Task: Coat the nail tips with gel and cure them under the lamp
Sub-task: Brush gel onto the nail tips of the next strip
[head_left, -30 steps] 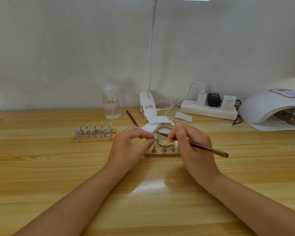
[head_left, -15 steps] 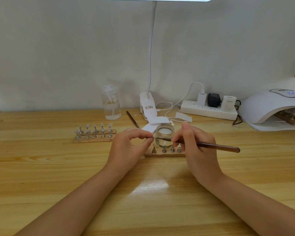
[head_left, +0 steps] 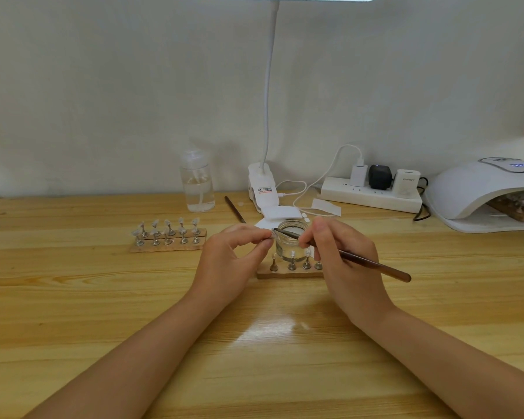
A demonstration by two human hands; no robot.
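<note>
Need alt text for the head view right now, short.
The left hand pinches a nail tip while the right hand brushes it with a brown-handled gel brush, over a glass jar and a wooden stand. A curing lamp sits far right.

Your jar (head_left: pixel 291 246) sits centre, stand (head_left: pixel 288 272) just nearer; second stand (head_left: pixel 168 237) left, bottle (head_left: pixel 197 186) far behind, curing lamp (head_left: pixel 481 195) far right.

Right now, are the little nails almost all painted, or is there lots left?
Some looks done: one strip of tips sits under the curing lamp. In hand: the left hand pinches one nail tip while the right hand brushes it with the brush over the gel jar. Left: the near strip and the far strip await curing.
</note>
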